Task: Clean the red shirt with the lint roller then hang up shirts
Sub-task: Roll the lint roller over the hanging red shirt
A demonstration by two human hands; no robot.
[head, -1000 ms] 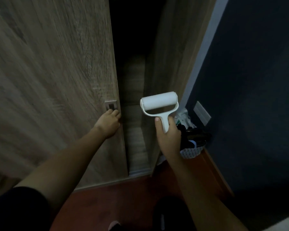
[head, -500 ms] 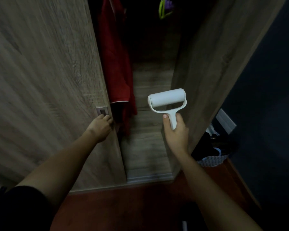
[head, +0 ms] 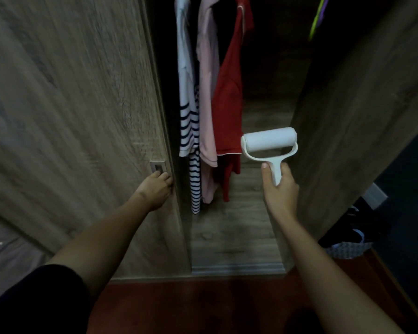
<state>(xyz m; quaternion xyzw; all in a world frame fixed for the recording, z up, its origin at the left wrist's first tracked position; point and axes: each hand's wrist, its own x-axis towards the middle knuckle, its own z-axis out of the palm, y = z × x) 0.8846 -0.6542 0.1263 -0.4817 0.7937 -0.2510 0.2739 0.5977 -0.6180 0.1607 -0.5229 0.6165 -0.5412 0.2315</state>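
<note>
A red shirt (head: 228, 104) hangs inside the open wardrobe, right of a pink shirt (head: 209, 92) and a white shirt with navy stripes (head: 188, 121). My right hand (head: 279, 191) grips the handle of a white lint roller (head: 269, 141), held upright just right of the red shirt's hem and not touching it. My left hand (head: 156, 189) holds the edge of the sliding wooden door (head: 82, 116), fingers curled round it just below the recessed metal pull (head: 157, 166).
The wardrobe's wooden side panel (head: 352, 131) stands at the right. A patterned basket with dark items (head: 348, 247) sits on the red-brown floor (head: 203, 307) against the dark wall. Green and purple hangers (head: 317, 18) hang at the top right.
The door has slid further left with my left hand on it, uncovering the pink and striped shirts beside the red one. My right hand keeps the roller upright.
</note>
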